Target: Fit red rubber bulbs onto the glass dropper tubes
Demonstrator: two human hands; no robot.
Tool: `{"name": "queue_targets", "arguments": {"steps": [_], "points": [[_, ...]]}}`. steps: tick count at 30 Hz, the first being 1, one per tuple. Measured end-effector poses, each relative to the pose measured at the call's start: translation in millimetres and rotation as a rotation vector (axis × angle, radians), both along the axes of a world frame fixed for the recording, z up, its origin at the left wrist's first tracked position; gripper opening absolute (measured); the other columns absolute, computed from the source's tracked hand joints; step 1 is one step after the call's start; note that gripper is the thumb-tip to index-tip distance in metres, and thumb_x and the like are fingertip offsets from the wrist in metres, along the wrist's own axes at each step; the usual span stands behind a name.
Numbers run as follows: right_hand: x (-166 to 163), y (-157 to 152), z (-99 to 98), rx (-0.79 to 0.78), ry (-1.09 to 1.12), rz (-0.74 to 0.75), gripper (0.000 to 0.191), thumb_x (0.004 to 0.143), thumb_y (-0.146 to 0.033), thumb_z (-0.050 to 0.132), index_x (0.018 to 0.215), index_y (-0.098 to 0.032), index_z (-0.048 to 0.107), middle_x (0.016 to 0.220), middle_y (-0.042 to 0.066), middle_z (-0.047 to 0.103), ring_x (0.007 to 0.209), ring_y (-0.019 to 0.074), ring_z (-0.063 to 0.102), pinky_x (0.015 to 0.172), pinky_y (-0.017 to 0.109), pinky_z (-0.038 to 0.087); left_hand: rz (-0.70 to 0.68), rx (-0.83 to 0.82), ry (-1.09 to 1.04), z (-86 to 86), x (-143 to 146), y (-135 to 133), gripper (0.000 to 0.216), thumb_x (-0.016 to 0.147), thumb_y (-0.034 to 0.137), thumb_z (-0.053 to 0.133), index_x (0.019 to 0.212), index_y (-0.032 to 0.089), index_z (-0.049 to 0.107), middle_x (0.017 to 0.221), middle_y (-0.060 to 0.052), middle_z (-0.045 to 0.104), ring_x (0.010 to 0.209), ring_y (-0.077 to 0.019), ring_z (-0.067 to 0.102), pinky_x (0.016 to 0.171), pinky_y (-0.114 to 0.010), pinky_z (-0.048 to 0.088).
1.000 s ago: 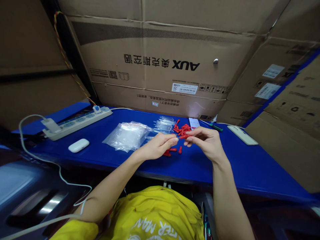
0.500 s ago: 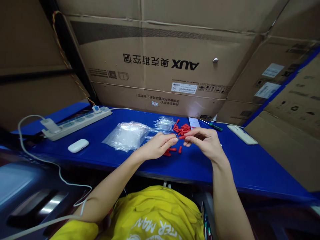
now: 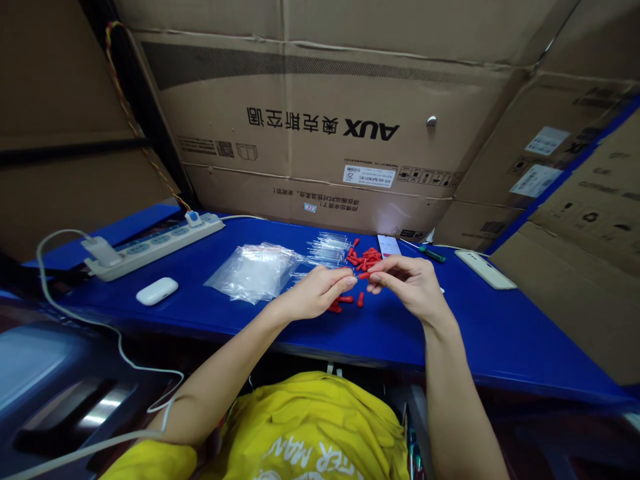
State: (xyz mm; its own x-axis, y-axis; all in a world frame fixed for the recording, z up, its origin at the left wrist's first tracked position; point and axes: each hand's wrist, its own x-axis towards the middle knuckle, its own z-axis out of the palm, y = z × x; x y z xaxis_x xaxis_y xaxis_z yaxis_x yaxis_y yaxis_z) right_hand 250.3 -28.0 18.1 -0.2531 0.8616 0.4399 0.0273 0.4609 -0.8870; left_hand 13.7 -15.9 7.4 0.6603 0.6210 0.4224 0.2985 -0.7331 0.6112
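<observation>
Over the table, my two hands meet fingertip to fingertip. My right hand [image 3: 413, 283] pinches a small red rubber dropper bulb [image 3: 363, 275], its narrow end pointing left. Thumb and forefinger of my left hand [image 3: 320, 291] are closed on what looks like a thin glass dropper tube, mostly hidden by the fingers, its end at the bulb. Whether the tube sits inside the bulb I cannot tell. Just beyond the hands lie a pile of red bulbs [image 3: 369, 257] and a stack of clear glass tubes [image 3: 327, 250]. Nearer me are several more red bulbs [image 3: 360, 300].
A clear plastic bag [image 3: 255, 270] lies left of my hands, with a white earphone case [image 3: 157, 291] and a power strip [image 3: 160, 243] farther left. Behind the right hand are a lit phone [image 3: 388, 245], a green-handled screwdriver [image 3: 433, 254] and a pale phone [image 3: 485, 269]. Cardboard walls the back.
</observation>
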Motion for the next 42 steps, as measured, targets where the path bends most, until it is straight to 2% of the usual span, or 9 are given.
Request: {"name": "queue_targets", "arguments": {"steps": [11, 15, 18, 21, 25, 28, 33, 37, 42], "points": [[-2.9, -1.5, 0.1, 0.027, -0.035, -0.023, 0.016, 0.087, -0.033, 0.088, 0.088, -0.019, 0.080, 0.073, 0.003, 0.079, 0.063, 0.0183, 0.077, 0.063, 0.030, 0.066, 0.042, 0.017, 0.018, -0.6, 1.7, -0.7, 0.045, 0.115, 0.042, 0.035, 0.079, 0.020, 0.050, 0.067, 0.004, 0.048, 0.061, -0.0135, 0.048, 0.066, -0.027, 0.035], [-9.0, 1.1, -1.4, 0.066, -0.027, -0.064, 0.015, 0.090, -0.033, 0.084, 0.097, -0.021, 0.079, 0.078, 0.001, 0.078, 0.067, 0.0176, 0.077, 0.067, 0.031, 0.065, 0.132, 0.056, 0.044, 1.5, -2.4, 2.2, 0.044, 0.115, 0.043, 0.037, 0.085, 0.019, 0.059, 0.072, 0.002, 0.059, 0.066, -0.0148, 0.055, 0.067, -0.027, 0.037], [-14.9, 6.2, -5.3, 0.072, -0.063, -0.096, 0.019, 0.092, -0.034, 0.082, 0.107, -0.023, 0.079, 0.089, 0.002, 0.080, 0.079, 0.0184, 0.078, 0.074, 0.032, 0.064, 0.211, 0.148, 0.107, 5.5, -13.3, 6.5, 0.041, 0.115, 0.043, 0.041, 0.095, 0.020, 0.067, 0.086, -0.002, 0.071, 0.079, -0.0176, 0.065, 0.075, -0.028, 0.042], [-23.3, 11.5, -11.3, 0.110, -0.179, -0.176, 0.017, 0.093, -0.034, 0.079, 0.105, -0.022, 0.079, 0.098, 0.005, 0.082, 0.088, 0.0206, 0.079, 0.079, 0.033, 0.061, 0.260, 0.258, 0.169, 6.5, -26.5, 13.8, 0.035, 0.115, 0.042, 0.044, 0.108, 0.021, 0.072, 0.106, -0.006, 0.075, 0.099, -0.0221, 0.068, 0.087, -0.031, 0.047], [-38.6, 15.3, -19.9, 0.188, -0.377, -0.294, 0.010, 0.097, -0.027, 0.073, 0.102, -0.022, 0.078, 0.096, 0.004, 0.083, 0.088, 0.0210, 0.078, 0.079, 0.031, 0.057, 0.362, 0.338, 0.274, -0.6, -35.6, 25.1, 0.028, 0.112, 0.038, 0.052, 0.119, 0.020, 0.072, 0.114, -0.009, 0.073, 0.108, -0.0269, 0.066, 0.095, -0.037, 0.050], [-47.8, 15.7, -25.0, 0.176, -0.585, -0.385, 0.010, 0.099, -0.023, 0.069, 0.105, -0.023, 0.077, 0.098, 0.003, 0.084, 0.088, 0.0213, 0.078, 0.082, 0.031, 0.054, 0.432, 0.315, 0.327, -7.6, -35.0, 30.5, 0.024, 0.109, 0.033, 0.056, 0.121, 0.019, 0.071, 0.118, -0.011, 0.073, 0.110, -0.0291, 0.066, 0.096, -0.040, 0.051], [-55.6, 13.7, -26.6, 0.097, -0.889, -0.525, 0.015, 0.105, -0.026, 0.064, 0.116, -0.026, 0.075, 0.107, 0.005, 0.084, 0.102, 0.0264, 0.077, 0.085, 0.032, 0.050, 0.467, 0.207, 0.376, -13.7, -31.7, 32.3, 0.022, 0.110, 0.028, 0.051, 0.117, 0.020, 0.071, 0.117, -0.010, 0.072, 0.109, -0.0289, 0.070, 0.091, -0.039, 0.054], [-60.3, 12.1, -23.8, 0.012, -1.022, -0.545, 0.020, 0.107, -0.025, 0.060, 0.124, -0.026, 0.071, 0.111, 0.007, 0.083, 0.104, 0.0276, 0.077, 0.082, 0.031, 0.049, 0.429, 0.194, 0.440, -16.1, -30.4, 31.8, 0.024, 0.111, 0.026, 0.048, 0.117, 0.020, 0.070, 0.117, -0.010, 0.072, 0.107, -0.0287, 0.071, 0.091, -0.039, 0.054], [-63.2, 11.5, -20.8, -0.020, -1.088, -0.513, 0.030, 0.111, -0.026, 0.050, 0.138, -0.025, 0.063, 0.117, 0.012, 0.081, 0.109, 0.0293, 0.077, 0.085, 0.032, 0.050, 0.413, 0.203, 0.502, -20.4, -29.9, 32.4, 0.026, 0.111, 0.029, 0.048, 0.120, 0.020, 0.070, 0.117, -0.011, 0.072, 0.109, -0.0283, 0.072, 0.093, -0.038, 0.055]]}}
